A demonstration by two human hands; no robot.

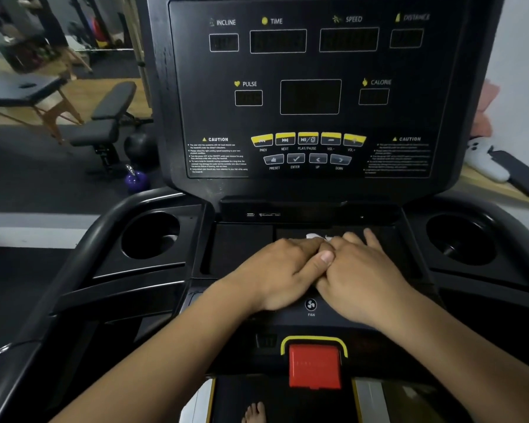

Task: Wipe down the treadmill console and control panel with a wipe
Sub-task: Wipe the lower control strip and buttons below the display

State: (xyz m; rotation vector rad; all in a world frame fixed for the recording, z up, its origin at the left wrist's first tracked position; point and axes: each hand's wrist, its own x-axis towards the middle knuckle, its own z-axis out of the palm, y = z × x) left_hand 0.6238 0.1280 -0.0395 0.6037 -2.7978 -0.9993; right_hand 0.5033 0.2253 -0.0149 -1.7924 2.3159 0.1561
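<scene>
White wipe (316,237) mostly hidden under both hands.

Most of the white wipe (318,237) is hidden under the left hand (283,274) and right hand (359,277). The caution text (217,158) is too small to read. The console (310,87) top is cut off.

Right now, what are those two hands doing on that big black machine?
A person is cleaning a black treadmill console. The left hand and the right hand press side by side on a crumpled white wipe, which peeks out past the fingertips on the flat tray below the buttons. The red stop button sits untouched nearer the person.
</scene>
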